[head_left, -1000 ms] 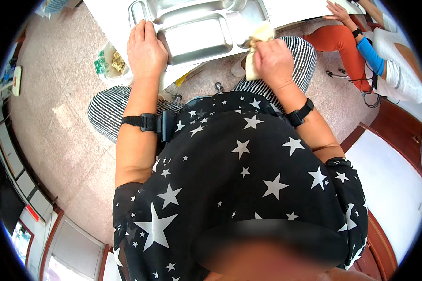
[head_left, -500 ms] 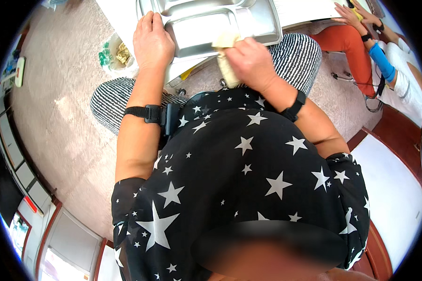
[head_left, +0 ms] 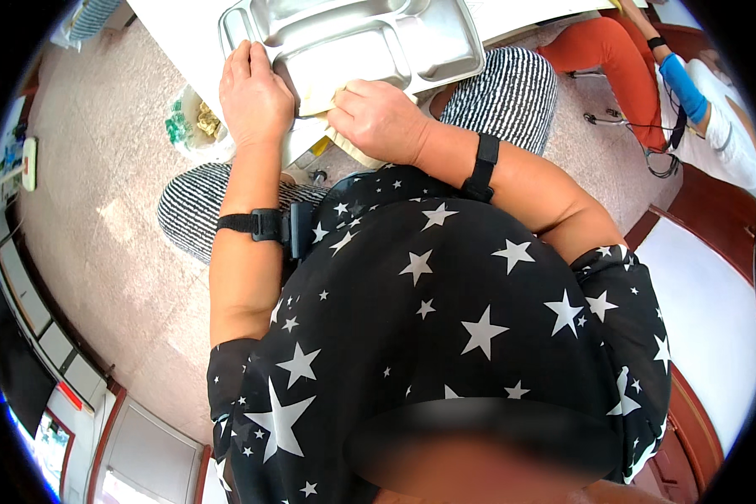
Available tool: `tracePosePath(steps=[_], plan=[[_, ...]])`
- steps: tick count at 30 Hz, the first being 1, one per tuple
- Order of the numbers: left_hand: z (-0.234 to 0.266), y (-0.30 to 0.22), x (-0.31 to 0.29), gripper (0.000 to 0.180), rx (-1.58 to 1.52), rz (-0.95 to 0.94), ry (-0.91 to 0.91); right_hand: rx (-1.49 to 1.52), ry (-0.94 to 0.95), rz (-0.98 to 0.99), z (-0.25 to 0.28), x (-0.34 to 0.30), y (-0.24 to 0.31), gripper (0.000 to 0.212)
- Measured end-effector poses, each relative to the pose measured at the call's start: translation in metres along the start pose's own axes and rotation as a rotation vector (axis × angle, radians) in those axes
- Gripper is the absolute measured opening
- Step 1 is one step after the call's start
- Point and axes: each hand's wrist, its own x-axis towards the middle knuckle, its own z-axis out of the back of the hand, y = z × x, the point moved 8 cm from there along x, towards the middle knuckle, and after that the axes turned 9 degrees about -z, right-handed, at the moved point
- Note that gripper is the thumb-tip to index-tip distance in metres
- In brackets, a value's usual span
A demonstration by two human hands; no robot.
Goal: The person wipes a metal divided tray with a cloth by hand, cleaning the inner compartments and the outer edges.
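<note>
Bracing a silver, rounded-rectangular, stainless-steel compartment tray (head_left: 344,60) with the left hand (head_left: 259,101): fingers extended over the tray's near left corner. Thumb side hidden, so cannot tell whether that grip clamps the rim or merely presses.

Right hand (head_left: 380,122) at the tray's near edge, right of the left hand. Grip closed on a pale yellow, soft, folded cloth (head_left: 316,99); one part lies against the tray's near rim, the rest droops below that edge, toward the lap.

Tray sits on a white, flat-topped table (head_left: 175,32), its near right corner reaching over one knee. Far edge cut off by the frame.

Progress, by judgement: wiping looks under way, not finished, since cloth and tray are in contact. Visible compartments hold nothing and show no obvious residue; glare hides fine smears. Cannot tell which parts have been wiped; far compartments and underside go unchecked.

Left of tray, lower down: white container with green marking (head_left: 179,128), crumpled gold-coloured material inside. Right of tray: co-worker's bright blue sleeve (head_left: 683,90).
</note>
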Motion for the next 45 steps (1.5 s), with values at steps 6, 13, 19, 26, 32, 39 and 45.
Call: tracePosePath(steps=[6,13,19,26,32,39,45], plan=[[-0.004,0.001,-0.003,0.04,-0.013,0.015,0.032,-0.109,-0.205,-0.23,0.054,-0.014,-0.05,0.007],[-0.001,0.0,-0.006,0.042,-0.001,0.049,0.054,-0.258,-0.106,-0.276,0.069,-0.05,-0.079,0.008],[-0.001,-0.001,-0.006,0.042,0.042,0.025,0.051,-0.348,-0.138,-0.379,0.066,-0.022,-0.088,0.023],[0.0,-0.005,-0.007,0.042,0.047,0.042,0.058,-0.231,-0.061,-0.289,0.06,-0.063,-0.067,0.021],[0.009,-0.013,-0.001,0.04,0.043,0.006,0.054,-0.071,-0.237,-0.613,0.112,-0.095,-0.103,0.016],[0.013,-0.016,-0.001,0.045,0.005,0.03,0.099,-0.151,-0.096,-0.84,0.098,-0.11,-0.169,0.016],[0.013,-0.017,-0.002,0.046,0.015,-0.004,0.122,-0.227,-0.047,-0.727,0.089,-0.076,-0.211,0.015]])
